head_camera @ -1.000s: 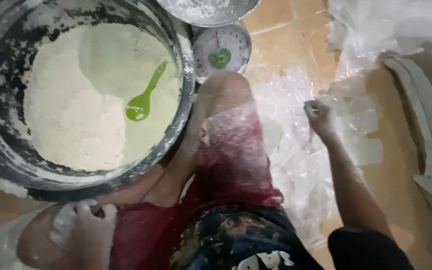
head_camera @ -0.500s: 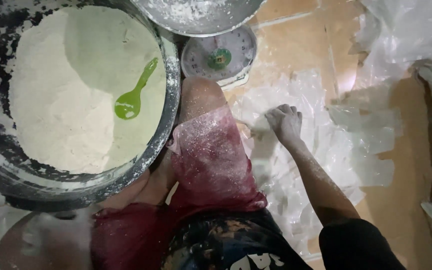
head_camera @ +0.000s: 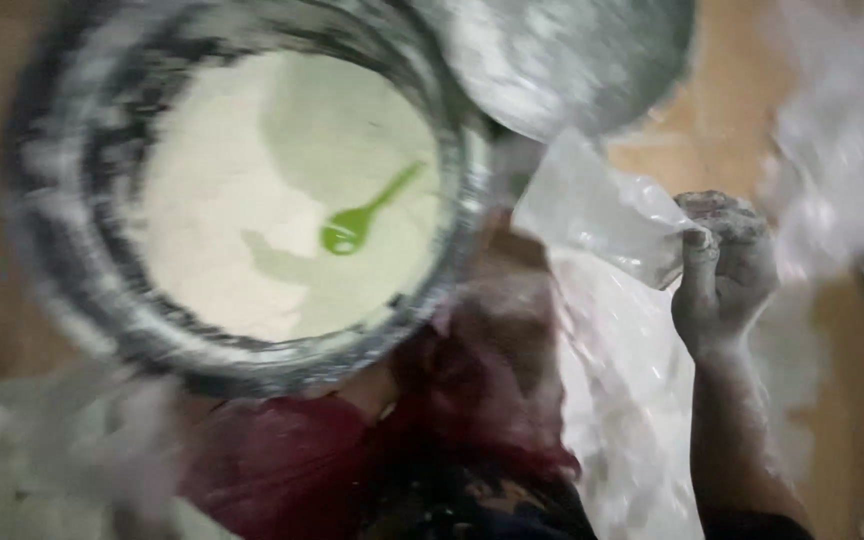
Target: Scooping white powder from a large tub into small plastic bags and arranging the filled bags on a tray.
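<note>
right hand (head_camera: 724, 262) fisted on a clear plastic bag (head_camera: 600, 212), lifted over the knee beside the big flour basin (head_camera: 72, 280). green scoop (head_camera: 364, 213) lies in flour. left hand out of view. frame blurred.

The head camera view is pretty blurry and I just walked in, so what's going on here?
A person sits on the floor with a big metal basin of white flour in front of them; a green spoon lies in the flour. Their flour-dusted right hand is closed on a clear plastic bag, held up beside the basin, over a pile of similar bags on the floor. A second metal bowl sits just beyond the basin. The left hand is out of view.
</note>
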